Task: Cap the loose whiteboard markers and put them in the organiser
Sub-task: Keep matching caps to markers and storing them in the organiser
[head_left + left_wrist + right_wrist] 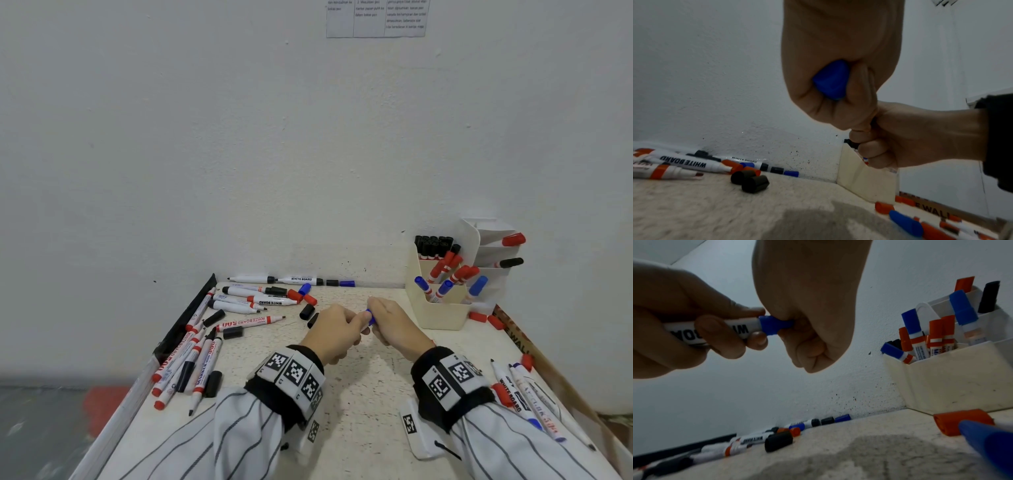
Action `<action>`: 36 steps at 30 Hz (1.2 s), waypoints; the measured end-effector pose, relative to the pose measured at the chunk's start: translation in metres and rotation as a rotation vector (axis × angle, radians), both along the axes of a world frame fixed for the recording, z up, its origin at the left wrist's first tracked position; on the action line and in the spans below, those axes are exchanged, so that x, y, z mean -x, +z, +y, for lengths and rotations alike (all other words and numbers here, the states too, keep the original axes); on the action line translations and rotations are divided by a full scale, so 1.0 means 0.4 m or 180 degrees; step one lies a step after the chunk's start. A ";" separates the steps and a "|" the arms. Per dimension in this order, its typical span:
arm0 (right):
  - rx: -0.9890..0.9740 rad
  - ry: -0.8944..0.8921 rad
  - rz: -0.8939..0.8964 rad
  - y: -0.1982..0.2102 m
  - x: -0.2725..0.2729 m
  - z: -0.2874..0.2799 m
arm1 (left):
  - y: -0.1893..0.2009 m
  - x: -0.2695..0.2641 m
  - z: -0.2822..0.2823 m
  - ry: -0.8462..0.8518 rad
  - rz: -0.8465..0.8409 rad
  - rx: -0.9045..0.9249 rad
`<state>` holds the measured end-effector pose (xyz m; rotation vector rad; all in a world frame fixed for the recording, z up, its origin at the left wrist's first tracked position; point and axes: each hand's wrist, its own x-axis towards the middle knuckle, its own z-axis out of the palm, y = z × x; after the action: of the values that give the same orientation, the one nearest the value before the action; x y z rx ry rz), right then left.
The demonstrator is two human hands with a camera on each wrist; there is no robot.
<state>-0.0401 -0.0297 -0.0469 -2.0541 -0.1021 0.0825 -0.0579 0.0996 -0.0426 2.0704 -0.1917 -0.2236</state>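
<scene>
Marker [731,331], white barrel, blue fittings: held in the air above the middle of the table [359,394], between your two hands. Your left hand [334,334] wraps the barrel, fingers and thumb curled round it. Your right hand [397,325] closes over the blue cap [774,326], fingers bunched tight on it. The cap sits at the marker's end, against the blue collar; whether it is fully seated you cannot tell from the right wrist view, since your fingers cover most of it.

Organiser [442,310], cream plastic, several compartments: stands at the far right of the table against the wall, just beyond your right hand. It holds capped markers upright or leaning, with black ones at the back and red and blue ones in front.

Loose markers [246,301], red and black, mostly uncapped: heaped on the left of the table, from the far wall down to the left edge.

Loose caps: two black caps [750,179] lie side by side, just left of your hands. Red caps [486,318] lie beside the organiser's right foot.

More markers [527,394] lie by your right sleeve.
</scene>
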 end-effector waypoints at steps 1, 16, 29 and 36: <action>0.0058 0.0023 -0.0005 -0.001 -0.001 0.000 | -0.002 0.001 0.000 0.0011 0.0040 0.0028; 0.0576 -0.0146 -0.0117 -0.002 -0.027 0.008 | -0.033 -0.011 0.019 0.0194 -0.0820 -0.0883; -0.0004 -0.0513 0.0061 -0.026 -0.023 0.029 | -0.046 -0.018 0.025 0.0037 -0.1060 -0.1452; -0.0039 -0.0371 -0.0052 -0.024 -0.020 0.024 | -0.022 -0.008 0.023 -0.0117 -0.0498 -0.0607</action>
<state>-0.0321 -0.0202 -0.0564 -2.0444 0.0070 -0.0072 -0.0546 0.1088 -0.0515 2.2767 -0.3143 -0.1050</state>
